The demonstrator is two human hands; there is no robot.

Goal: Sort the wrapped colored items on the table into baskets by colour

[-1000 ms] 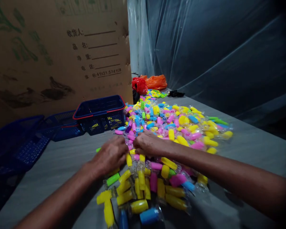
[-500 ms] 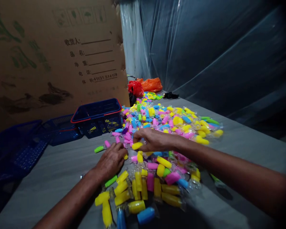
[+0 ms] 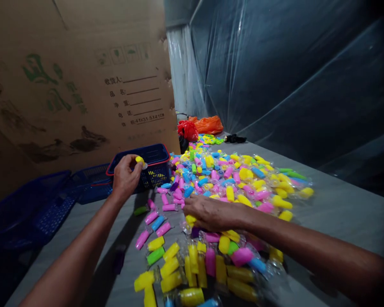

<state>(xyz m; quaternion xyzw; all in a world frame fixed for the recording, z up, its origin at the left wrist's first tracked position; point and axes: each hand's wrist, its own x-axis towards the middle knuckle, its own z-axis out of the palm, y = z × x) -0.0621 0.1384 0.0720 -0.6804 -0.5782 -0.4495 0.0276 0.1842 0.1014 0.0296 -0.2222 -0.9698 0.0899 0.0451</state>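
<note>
Our left hand [image 3: 127, 175] pinches a yellow wrapped piece [image 3: 139, 160] at the red-rimmed basket [image 3: 151, 181], partly hiding it; right of the basket, our right hand [image 3: 209, 211] half-covers yellow pieces [image 3: 190, 220] (whether gripped, we cannot tell).

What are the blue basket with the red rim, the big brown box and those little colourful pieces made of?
The basket: most likely plastic, smooth and slightly shiny, with holes in its walls.
The box: cardboard by its look, dull brown, printed, with a dented edge.
The little colourful pieces: their clear wrapping looks like shiny, crinkly plastic film; what's inside, I can't tell.
</note>
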